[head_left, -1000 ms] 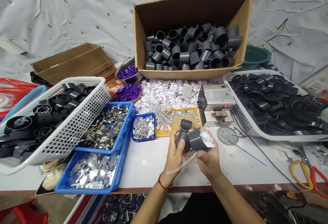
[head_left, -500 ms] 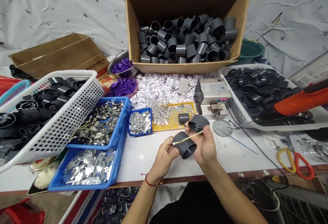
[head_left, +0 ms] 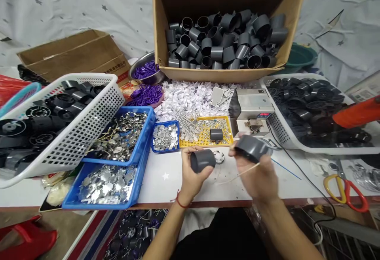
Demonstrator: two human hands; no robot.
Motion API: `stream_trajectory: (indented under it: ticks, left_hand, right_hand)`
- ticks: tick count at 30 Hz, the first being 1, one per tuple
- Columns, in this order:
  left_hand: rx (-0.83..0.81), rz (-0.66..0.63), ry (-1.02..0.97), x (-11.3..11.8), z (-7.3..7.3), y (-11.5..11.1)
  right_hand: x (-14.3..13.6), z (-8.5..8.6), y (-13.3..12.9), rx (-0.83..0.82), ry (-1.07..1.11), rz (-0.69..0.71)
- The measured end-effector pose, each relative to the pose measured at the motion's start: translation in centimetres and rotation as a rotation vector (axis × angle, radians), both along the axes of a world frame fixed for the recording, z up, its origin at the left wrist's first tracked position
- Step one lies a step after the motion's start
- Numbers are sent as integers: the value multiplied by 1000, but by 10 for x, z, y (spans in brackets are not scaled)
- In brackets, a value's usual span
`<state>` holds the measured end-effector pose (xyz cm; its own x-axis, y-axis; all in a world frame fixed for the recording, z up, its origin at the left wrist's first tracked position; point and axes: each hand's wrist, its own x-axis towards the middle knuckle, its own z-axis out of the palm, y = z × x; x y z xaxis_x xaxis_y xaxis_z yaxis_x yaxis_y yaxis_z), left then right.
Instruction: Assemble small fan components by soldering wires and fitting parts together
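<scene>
My left hand (head_left: pixel 191 174) is closed round a dark grey plastic cylinder (head_left: pixel 204 160), its open end turned to the left. In my right hand (head_left: pixel 261 178), smeared by motion, is a second dark grey cylinder (head_left: pixel 251 148), tilted, with a thin pale cord (head_left: pixel 239 175) trailing from it to the left. Between the two cylinders a small round black-and-white piece (head_left: pixel 219 157) shows near the tabletop. Behind them a short grey cylinder (head_left: pixel 216 134) lies on its side on the yellow tray (head_left: pixel 203 143).
A cardboard box (head_left: pixel 230 77) of grey cylinders stands at the back. White baskets (head_left: pixel 97 115) (head_left: pixel 277 127) of dark parts flank the table. Blue trays (head_left: pixel 130 202) hold metal pieces. A metal machine (head_left: pixel 252 103) with a red display sits right of centre, scissors (head_left: pixel 346 192) near the right front edge.
My hands have moved apart, each with its own cylinder; the right one went right with the cord. The round black-and-white piece has come into sight. The whole view has shifted slightly.
</scene>
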<state>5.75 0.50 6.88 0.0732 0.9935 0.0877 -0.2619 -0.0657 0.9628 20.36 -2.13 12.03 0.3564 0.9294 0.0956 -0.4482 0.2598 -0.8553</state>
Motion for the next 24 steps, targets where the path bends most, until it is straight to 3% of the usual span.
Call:
stream_trajectory:
  ticks: [2,5,7,10,13,16,20,24]
  left_hand:
    - [27,50,48,12,6,-6]
    - [-75,-181,-133,21,15,-13]
    - [-207,-250,-311,21,17,-14]
    - [-403,-168,-428,20,13,-13]
    - [-399,-269,-360,20,7,-16]
    - [-354,-400,-310,13,5,-21]
    - [-329,-278,-433,-8,5,-16]
    - [-291,-262,-459,-21,4,-8]
  right_hand:
    - [-19,-10,3,-3,69,2]
    - [-35,-24,9,11,82,-154]
    - [-35,-28,13,-12,101,-213]
    - [-30,-30,18,-81,128,-145]
    - [-27,-31,19,-96,94,-89]
    - [-18,-23,18,-66,15,-90]
    - [9,4,12,30,-33,-164]
    - [22,19,7,-28,-201,-45]
